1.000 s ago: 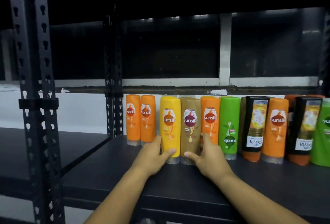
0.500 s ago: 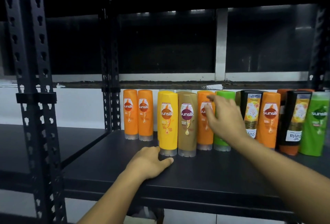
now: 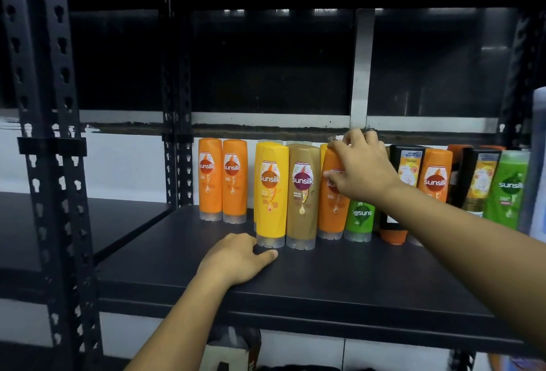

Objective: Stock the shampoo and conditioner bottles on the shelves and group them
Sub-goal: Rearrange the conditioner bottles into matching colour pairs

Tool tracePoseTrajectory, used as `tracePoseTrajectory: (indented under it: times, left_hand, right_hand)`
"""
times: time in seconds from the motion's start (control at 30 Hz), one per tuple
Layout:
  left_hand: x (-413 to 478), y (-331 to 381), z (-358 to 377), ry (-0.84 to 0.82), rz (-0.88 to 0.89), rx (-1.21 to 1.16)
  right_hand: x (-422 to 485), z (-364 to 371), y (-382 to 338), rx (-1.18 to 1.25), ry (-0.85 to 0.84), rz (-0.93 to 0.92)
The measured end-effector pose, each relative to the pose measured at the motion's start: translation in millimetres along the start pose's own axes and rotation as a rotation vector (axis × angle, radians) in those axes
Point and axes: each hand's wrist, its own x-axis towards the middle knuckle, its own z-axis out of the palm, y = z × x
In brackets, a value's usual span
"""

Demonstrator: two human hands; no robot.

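Head view: R hand gripping orange bottle top, fingers curling round; L hand lying loose on shelf, empty. Lifting straight up is looking safest.

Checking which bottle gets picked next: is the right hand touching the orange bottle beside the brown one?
Touching. In the head view the right hand grips the top of the orange bottle, thumb in front, no gap.
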Motion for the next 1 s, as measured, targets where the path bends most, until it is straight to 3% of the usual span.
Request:
tracePoseTrajectory:
  times: [0.2, 0.27, 0.37, 0.5, 0.63, 0.73, 0.83, 1.0]
  left_hand:
    - [0.8, -2.0, 0.8, 0.010, 0.001, 0.004]
    - [0.7, -2.5, 0.7, 0.018, 0.006, -0.005]
    - [0.3, -1.7, -0.8, 0.029, 0.017, -0.021]
    - [-2.5, 0.0, -1.5, 0.046, 0.028, -0.037]
    - [-7.6, 1.9, -3.2, 0.080, 0.045, -0.035]
    - [-10.1, 1.5, -2.8, 0.141, 0.065, -0.050]
    - [-14.0, 4.9, -4.5, 0.193, 0.116, -0.170]
    - [-23.6, 7.9, -13.3, 0.113, 0.221, -0.545]
  right_hand:
    - [-7.9, -24.0, -5.4, 0.231, -0.151, 0.126]
    - [-11.4, -31.6, -6.6, 0.302, -0.136, 0.183]
    - [-22.5, -39.4, -11.5, 0.628, -0.094, 0.289]
    - [-42.6, -40.8, -21.2, 0.876, 0.012, 0.263]
    - [-62.3, -32.8, -23.7, 0.927, -0.009, 0.276]
    - [-82.6, -23.8, -20.3, 1.017, -0.274, 0.349]
    - [-110.9, -10.6, -22.2, 0.945, -0.521, 0.342]
    - [-123.1, 4.7, -41.7, 0.835, -0.471, 0.318]
